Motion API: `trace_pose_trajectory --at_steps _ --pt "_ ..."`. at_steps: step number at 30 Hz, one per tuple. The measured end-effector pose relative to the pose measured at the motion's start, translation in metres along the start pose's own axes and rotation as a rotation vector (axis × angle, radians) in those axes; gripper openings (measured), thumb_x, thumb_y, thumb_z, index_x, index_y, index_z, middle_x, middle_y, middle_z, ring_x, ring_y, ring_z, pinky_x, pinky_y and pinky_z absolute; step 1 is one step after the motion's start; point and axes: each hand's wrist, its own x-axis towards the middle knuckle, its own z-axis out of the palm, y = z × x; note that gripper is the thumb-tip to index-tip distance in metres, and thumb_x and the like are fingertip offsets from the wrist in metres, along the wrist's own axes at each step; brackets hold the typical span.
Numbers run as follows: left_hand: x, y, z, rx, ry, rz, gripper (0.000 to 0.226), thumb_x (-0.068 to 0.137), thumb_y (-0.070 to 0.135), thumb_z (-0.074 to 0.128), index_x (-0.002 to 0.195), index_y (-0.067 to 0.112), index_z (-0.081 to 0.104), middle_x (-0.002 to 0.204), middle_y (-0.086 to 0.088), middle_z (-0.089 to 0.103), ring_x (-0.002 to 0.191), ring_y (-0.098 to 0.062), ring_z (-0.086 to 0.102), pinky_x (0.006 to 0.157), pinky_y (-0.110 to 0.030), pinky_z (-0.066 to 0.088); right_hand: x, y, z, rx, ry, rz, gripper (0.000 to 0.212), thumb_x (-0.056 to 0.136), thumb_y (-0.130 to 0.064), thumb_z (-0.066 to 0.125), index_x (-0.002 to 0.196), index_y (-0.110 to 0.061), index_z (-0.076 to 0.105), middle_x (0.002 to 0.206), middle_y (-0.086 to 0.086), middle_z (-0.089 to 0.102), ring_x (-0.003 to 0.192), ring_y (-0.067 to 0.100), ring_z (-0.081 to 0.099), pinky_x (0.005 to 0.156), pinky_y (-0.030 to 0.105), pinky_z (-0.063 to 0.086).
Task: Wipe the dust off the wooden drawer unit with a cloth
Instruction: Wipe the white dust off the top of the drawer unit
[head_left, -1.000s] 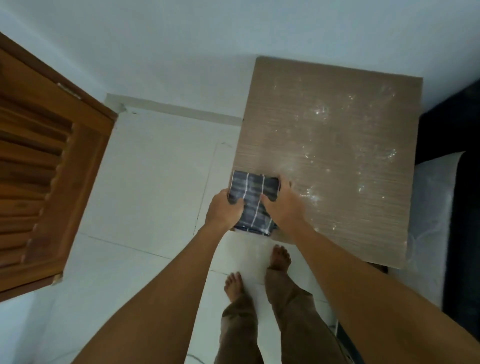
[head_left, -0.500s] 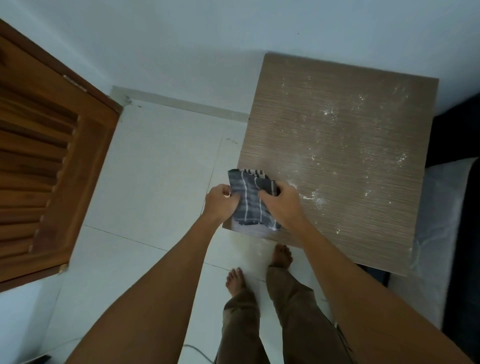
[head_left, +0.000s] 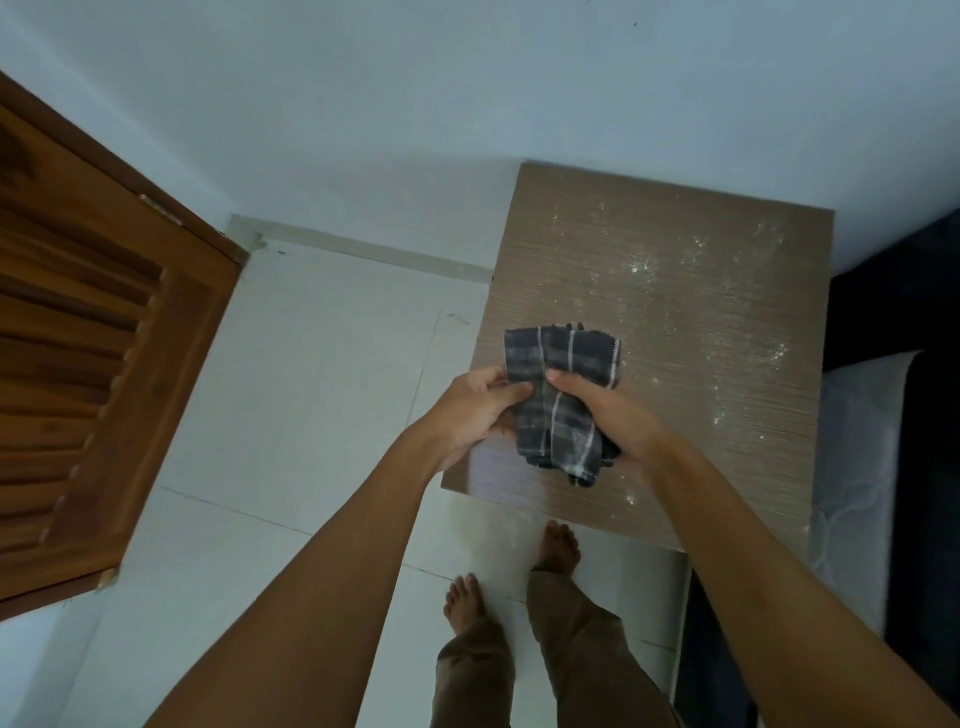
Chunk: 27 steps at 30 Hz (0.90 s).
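The wooden drawer unit (head_left: 691, 332) stands against the white wall, seen from above, its brown top speckled with white dust toward the back and right. Above its front left corner I hold a folded dark blue checked cloth (head_left: 561, 395) with both hands. My left hand (head_left: 475, 410) grips the cloth's left edge with thumb on top. From the right side my right hand (head_left: 608, 415) holds the cloth, thumb pressed across its middle. The cloth's upper part stands up and the lower part hangs bunched between my palms.
An open slatted wooden door (head_left: 98, 364) juts in from the left. A dark bed frame and white mattress (head_left: 872, 467) adjoin the unit's right side. My bare feet (head_left: 558, 545) stand on white floor tiles in front of the unit.
Both hands have lifted the cloth off the front left corner of the unit's top and bunched it between them. The view has shifted slightly.
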Motion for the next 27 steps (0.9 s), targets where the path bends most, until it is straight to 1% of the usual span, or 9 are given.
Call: trace_pose_trajectory --at_steps 4,8,12,14,17,20,22,25,27 --pt "0.019 0.014 0.000 0.167 0.118 0.013 0.025 0.092 0.023 0.064 0.114 0.013 0.067 0.101 -0.006 0.075 0.091 -0.020 0.072 0.083 -0.035 0.059 0.008 -0.020 -0.020 -0.170 0.194 -0.103 0.009 0.088 -0.022 0.067 0.093 -0.027 0.061 0.093 0.000 0.072 0.080 0.015 0.071 0.069 0.030 0.058" --pt "0.053 0.040 -0.006 0.500 0.304 0.133 0.023 0.095 0.027 0.059 0.109 0.012 0.069 0.100 -0.005 0.073 0.089 -0.018 0.069 0.087 -0.032 0.055 0.032 -0.071 -0.055 -0.475 0.311 -0.334 0.009 0.092 -0.021 0.060 0.101 -0.021 0.060 0.090 -0.001 0.067 0.081 0.015 0.068 0.063 0.025 0.055" --pt "0.094 0.066 -0.010 0.728 0.371 0.210 0.023 0.096 0.024 0.056 0.101 0.005 0.069 0.106 -0.012 0.068 0.098 -0.022 0.062 0.091 -0.032 0.048 0.079 -0.141 -0.075 -1.000 0.408 -0.697 0.009 0.097 -0.022 0.055 0.093 -0.015 0.057 0.071 0.001 0.062 0.049 0.013 0.059 0.042 0.018 0.044" --pt "0.116 0.072 -0.013 0.757 0.424 0.218 0.026 0.096 0.023 0.055 0.114 0.010 0.067 0.117 -0.006 0.066 0.111 -0.021 0.060 0.088 -0.025 0.045 0.114 -0.172 -0.072 -1.304 0.438 -0.933 0.010 0.093 -0.013 0.052 0.097 -0.011 0.061 0.084 0.011 0.065 0.063 0.027 0.058 0.056 0.025 0.040" --pt "0.147 0.064 -0.019 0.774 0.520 0.166 0.042 0.097 0.026 0.054 0.136 0.014 0.053 0.136 -0.007 0.055 0.126 -0.023 0.051 0.100 -0.029 0.039 0.175 -0.194 -0.059 -1.658 0.482 -1.131 0.028 0.090 -0.010 0.053 0.117 -0.012 0.061 0.105 0.017 0.065 0.090 0.038 0.061 0.070 0.040 0.045" --pt "0.166 0.049 -0.022 0.745 0.597 0.142 0.046 0.098 0.027 0.052 0.142 0.011 0.047 0.139 -0.010 0.054 0.128 -0.025 0.050 0.106 -0.033 0.039 0.226 -0.186 -0.045 -1.970 0.486 -1.009 0.019 0.090 -0.013 0.059 0.109 -0.012 0.062 0.097 0.013 0.067 0.082 0.035 0.063 0.066 0.041 0.052" --pt "0.172 0.041 -0.026 0.691 0.659 0.192 0.034 0.098 0.022 0.052 0.129 0.012 0.061 0.117 -0.007 0.067 0.109 -0.022 0.061 0.092 -0.027 0.045 0.250 -0.171 -0.044 -2.056 0.481 -0.901 0.016 0.089 -0.013 0.059 0.105 -0.013 0.062 0.093 0.010 0.066 0.081 0.033 0.063 0.065 0.039 0.053" --pt "0.178 0.036 -0.035 0.576 0.672 0.198 0.023 0.095 0.018 0.059 0.114 0.014 0.070 0.075 0.006 0.064 0.081 -0.014 0.065 0.078 -0.018 0.049 0.266 -0.158 -0.054 -1.910 0.437 -0.800 0.027 0.090 -0.015 0.053 0.117 -0.013 0.058 0.108 0.013 0.064 0.098 0.035 0.060 0.074 0.040 0.047" --pt "0.181 0.036 -0.043 0.464 0.634 0.151 0.024 0.092 0.014 0.065 0.115 0.012 0.071 0.086 0.001 0.068 0.092 -0.019 0.068 0.088 -0.025 0.052 0.269 -0.154 -0.062 -1.762 0.313 -0.662 0.045 0.095 -0.027 0.047 0.138 -0.015 0.044 0.134 0.016 0.054 0.121 0.036 0.051 0.096 0.045 0.042"
